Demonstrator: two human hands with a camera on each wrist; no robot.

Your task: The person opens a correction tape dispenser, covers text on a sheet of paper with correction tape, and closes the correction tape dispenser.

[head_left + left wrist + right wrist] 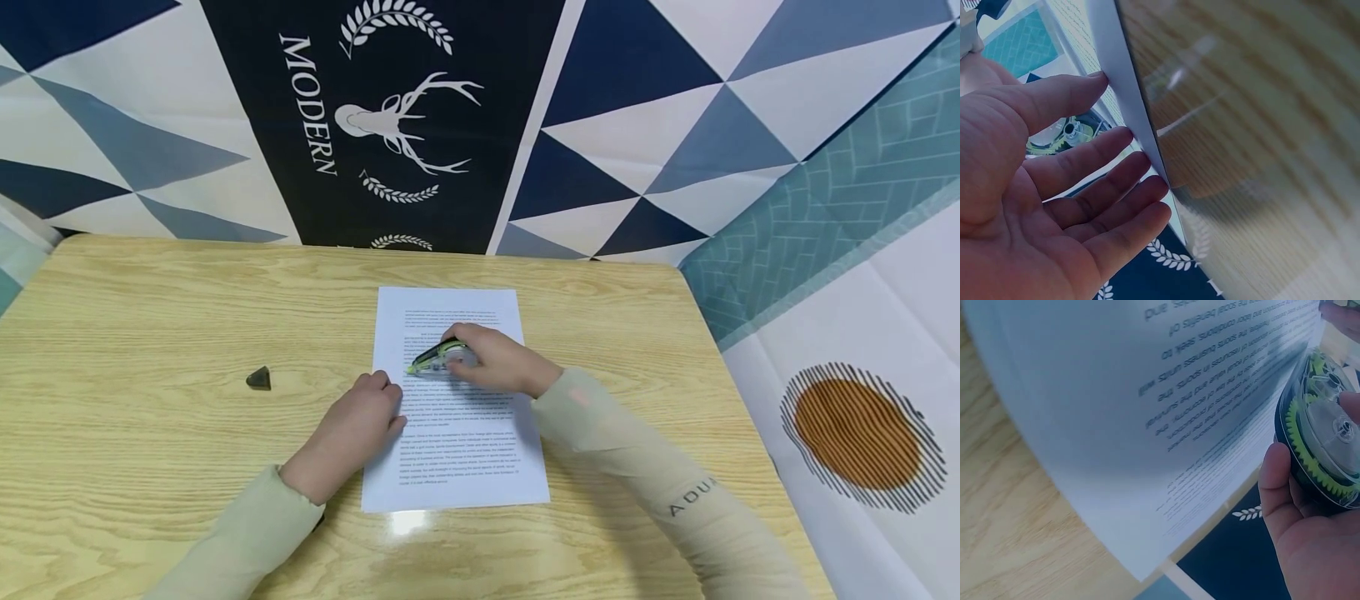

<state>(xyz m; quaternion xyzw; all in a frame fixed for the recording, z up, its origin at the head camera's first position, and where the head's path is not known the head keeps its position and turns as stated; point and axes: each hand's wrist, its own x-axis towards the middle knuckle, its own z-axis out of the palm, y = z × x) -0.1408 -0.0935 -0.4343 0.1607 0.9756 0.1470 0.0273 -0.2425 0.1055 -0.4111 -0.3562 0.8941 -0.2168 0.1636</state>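
Observation:
A printed sheet of paper (528,487) lies on the wooden table. My right hand (498,360) grips a correction tape dispenser (429,359), its tip down on the text near the left margin. Through the dispenser's clear side, the right wrist view shows a green gear (1307,447) and spools. My left hand (362,423) rests on the sheet's left edge, close to that tip. In the left wrist view its fingertips (1159,211) touch down along the paper's edge, thumb apart and fingers only slightly bent, holding nothing.
A small black cap-like piece (258,379) lies on the table (150,433), left of the sheet. Some small dark thing (319,522) peeks out beside the left sleeve. Behind the table hangs a patterned cloth (420,192) with a deer head and triangles.

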